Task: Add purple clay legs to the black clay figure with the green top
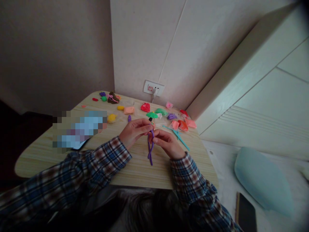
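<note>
Above the middle of the table, my left hand (134, 130) is closed with its fingertips on a small clay figure that has a green, hat-like top (152, 114) and a black part below it. Most of the figure is hidden behind the fingers. Long purple clay strands (150, 152) hang from between both hands, crossing near their lower ends. My right hand (167, 143) is closed in a pinch on the purple strands, close beside the left fingertips. Teal modelling tools (181, 140) lie on the table just right of my right hand.
On the wooden table (116, 172), bagged clay lies along the back, including red (145, 107), peach (128, 110) and purple (172, 116) lumps. A brown clay piece (113, 98) sits back left, and a blurred-out screen (80, 130) at left. A wall socket (154, 88) is behind.
</note>
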{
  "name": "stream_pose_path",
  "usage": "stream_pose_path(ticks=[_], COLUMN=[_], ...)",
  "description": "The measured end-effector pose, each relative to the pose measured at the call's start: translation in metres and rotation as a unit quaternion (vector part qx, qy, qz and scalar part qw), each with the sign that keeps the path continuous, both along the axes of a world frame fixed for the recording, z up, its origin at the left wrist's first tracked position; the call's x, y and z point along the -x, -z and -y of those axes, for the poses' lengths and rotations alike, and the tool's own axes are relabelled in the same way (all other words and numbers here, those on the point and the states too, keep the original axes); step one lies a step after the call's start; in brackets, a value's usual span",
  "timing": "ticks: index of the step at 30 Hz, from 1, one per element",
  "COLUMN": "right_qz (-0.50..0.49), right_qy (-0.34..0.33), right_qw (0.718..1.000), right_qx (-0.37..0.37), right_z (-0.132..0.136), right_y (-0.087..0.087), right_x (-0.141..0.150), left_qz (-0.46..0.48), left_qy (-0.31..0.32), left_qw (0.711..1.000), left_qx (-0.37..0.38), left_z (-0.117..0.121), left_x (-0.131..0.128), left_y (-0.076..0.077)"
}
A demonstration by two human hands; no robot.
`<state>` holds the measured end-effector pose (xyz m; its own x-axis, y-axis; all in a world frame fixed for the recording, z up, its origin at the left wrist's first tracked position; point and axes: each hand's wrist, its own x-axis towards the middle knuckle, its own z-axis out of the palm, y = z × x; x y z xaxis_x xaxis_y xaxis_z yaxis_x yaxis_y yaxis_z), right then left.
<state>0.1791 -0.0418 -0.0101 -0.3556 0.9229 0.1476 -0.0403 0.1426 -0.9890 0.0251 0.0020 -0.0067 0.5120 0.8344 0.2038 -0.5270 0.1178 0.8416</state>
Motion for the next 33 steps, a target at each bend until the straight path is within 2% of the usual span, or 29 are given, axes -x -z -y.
stream_pose_path(ticks=[5,16,24,33], right_qz=[-0.008,-0.015,-0.023,-0.028], right_qy=[-0.012,-0.024,-0.005,-0.023], right_qw=[1.0,0.999,1.0,0.999], right_qx=[0.009,0.017,0.016,0.015], right_z=[0.0007,0.0009,0.0008,0.0007], right_y=[0.0002,0.0012,0.0024,0.004], right_x=[0.0007,0.0009,0.0006,-0.0024], left_qz=[0.018,0.021,-0.035,-0.011], left_qy=[0.023,0.02,0.09,0.065], left_qw=[1.0,1.0,0.995,0.998], left_qx=[0.006,0.001,0.022,0.002], left_z=[-0.0011,-0.0005,0.0001,0.0018], left_x=[0.0003,0.0,0.0012,-0.0007], left_y=[0.0017,0.0,0.0046,0.0013])
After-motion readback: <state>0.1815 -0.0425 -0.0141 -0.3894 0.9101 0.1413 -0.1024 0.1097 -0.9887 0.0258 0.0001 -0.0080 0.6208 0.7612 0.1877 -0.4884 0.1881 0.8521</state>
